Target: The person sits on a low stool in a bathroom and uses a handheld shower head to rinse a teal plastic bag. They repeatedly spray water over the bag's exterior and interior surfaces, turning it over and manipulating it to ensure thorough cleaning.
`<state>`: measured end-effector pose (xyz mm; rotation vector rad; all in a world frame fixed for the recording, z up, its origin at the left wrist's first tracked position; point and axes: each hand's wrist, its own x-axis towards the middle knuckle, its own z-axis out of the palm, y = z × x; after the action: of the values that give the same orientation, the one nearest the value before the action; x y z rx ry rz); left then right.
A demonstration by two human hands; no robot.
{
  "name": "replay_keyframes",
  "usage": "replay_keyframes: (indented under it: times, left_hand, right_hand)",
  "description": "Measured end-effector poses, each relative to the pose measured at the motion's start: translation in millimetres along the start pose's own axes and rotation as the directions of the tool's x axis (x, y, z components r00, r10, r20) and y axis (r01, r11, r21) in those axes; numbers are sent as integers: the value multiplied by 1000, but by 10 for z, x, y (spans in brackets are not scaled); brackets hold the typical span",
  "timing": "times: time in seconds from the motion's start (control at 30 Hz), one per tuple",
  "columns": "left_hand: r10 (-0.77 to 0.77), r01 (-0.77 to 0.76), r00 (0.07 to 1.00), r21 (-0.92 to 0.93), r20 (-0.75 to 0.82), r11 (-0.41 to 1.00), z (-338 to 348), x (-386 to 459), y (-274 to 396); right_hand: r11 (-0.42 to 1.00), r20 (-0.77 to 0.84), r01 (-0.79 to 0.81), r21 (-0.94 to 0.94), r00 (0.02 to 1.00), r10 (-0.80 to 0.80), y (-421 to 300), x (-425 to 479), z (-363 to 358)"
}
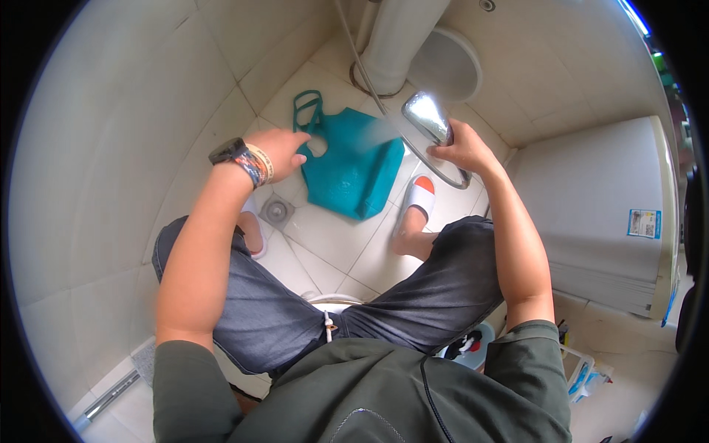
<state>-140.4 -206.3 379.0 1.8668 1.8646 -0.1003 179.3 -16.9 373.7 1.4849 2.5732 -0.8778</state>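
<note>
A teal tote bag (pixel 354 160) lies flat on the tiled floor, its strap handles towards the upper left. At the bag's left side, my left hand (pixel 285 152) has its thumb and fingers by the handle and edge; whether it pinches the fabric is unclear. Held in my right hand (pixel 462 148) is a chrome handheld shower head (pixel 426 116), tilted over the bag's right side. A blurred water spray comes from it towards the bag. Its metal hose (pixel 365 72) runs up past the bag and loops below my right hand.
A round floor drain (pixel 277 210) lies left of the bag, between my slippered feet. Beyond the bag stand a thick white pipe (pixel 399 44) and a grey-white bucket (pixel 446 63). A white appliance (pixel 592 210) is at the right, with a blue basin (pixel 479 354) of cloth items nearer me.
</note>
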Motion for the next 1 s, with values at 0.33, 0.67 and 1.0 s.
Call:
replay_keyframes:
  times: [0.33, 0.67, 1.0]
  left_hand:
    - [1, -1, 1000, 0, 17, 1000, 22, -6, -51]
    - [16, -16, 1000, -9, 24, 1000, 14, 6, -27]
    - [12, -11, 999, -2, 30, 1000, -14, -15, 15]
  right_hand:
    - [975, -158, 192, 114, 972, -173, -124, -40, 23]
    - [979, -228, 186, 86, 960, -162, -157, -64, -3]
    - [993, -143, 112, 34, 984, -107, -97, -56, -25]
